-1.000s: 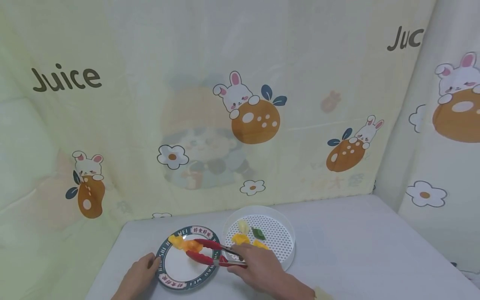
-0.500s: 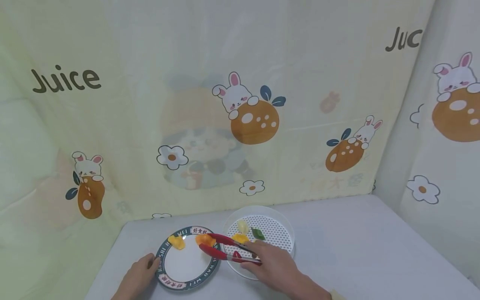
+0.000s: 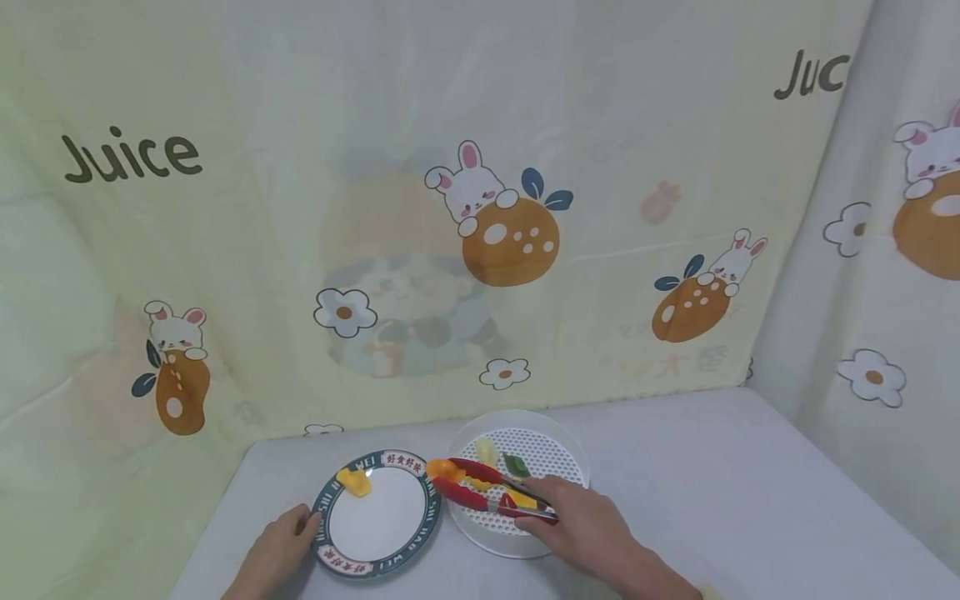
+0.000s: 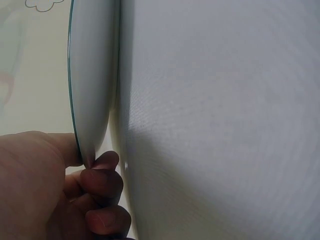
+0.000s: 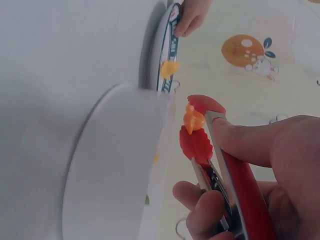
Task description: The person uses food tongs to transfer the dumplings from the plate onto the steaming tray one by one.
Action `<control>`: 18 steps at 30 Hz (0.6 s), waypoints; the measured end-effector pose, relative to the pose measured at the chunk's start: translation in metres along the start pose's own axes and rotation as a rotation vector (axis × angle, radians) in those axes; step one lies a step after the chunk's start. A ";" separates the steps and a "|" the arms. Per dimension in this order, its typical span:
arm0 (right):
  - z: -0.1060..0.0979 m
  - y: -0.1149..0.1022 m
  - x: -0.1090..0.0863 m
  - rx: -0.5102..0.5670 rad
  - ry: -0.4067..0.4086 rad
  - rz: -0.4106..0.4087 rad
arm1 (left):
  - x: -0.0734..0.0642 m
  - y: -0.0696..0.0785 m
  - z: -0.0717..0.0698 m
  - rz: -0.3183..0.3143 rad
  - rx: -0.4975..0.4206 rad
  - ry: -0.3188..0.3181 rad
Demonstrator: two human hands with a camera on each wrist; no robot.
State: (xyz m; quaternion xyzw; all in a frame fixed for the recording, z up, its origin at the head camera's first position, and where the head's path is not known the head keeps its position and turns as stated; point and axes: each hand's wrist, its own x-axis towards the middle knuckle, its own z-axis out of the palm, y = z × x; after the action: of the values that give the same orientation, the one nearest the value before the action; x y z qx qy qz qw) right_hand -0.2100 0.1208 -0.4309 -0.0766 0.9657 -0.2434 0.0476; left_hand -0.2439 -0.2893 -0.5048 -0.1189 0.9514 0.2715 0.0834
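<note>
My left hand [image 3: 274, 552] pinches the left rim of a round plate [image 3: 375, 560] with a dark green lettered border; in the left wrist view the thumb lies over the rim and the fingers curl beneath it. A yellow piece [image 3: 355, 482] lies at the plate's upper left. My right hand [image 3: 588, 523] grips red-tipped metal tongs [image 3: 467, 497]. Between the tongs' tips sits an orange piece [image 5: 193, 119], held over the near-left side of a white perforated round tray [image 3: 459, 529]. In the right wrist view the tongs' tips are above the tray's wall.
Inside the tray lie a pale piece [image 3: 487, 452], a green leaf-like piece [image 3: 515, 465] and yellow pieces [image 3: 522, 499], partly covered by the tongs. Behind the white table [image 3: 675, 467] hangs a printed curtain [image 3: 600, 333]; another curtain hangs on the right.
The tongs carry the orange piece rightward from the plate to above the tray, leaving the yellow piece on the plate. My left hand keeps its hold on the rim.
</note>
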 end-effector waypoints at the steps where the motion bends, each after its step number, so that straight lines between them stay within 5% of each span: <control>1: -0.002 0.002 0.000 -0.003 -0.002 0.012 | 0.000 0.000 0.000 0.001 0.001 0.001; 18: -0.018 0.023 0.000 -0.141 -0.084 -0.021 | 0.004 -0.002 0.002 -0.003 0.000 0.012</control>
State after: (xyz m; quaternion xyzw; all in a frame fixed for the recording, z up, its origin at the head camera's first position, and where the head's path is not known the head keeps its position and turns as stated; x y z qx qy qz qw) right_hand -0.2153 0.1492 -0.4263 -0.0998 0.9768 -0.1717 0.0798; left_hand -0.2467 -0.2907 -0.5088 -0.1217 0.9518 0.2705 0.0782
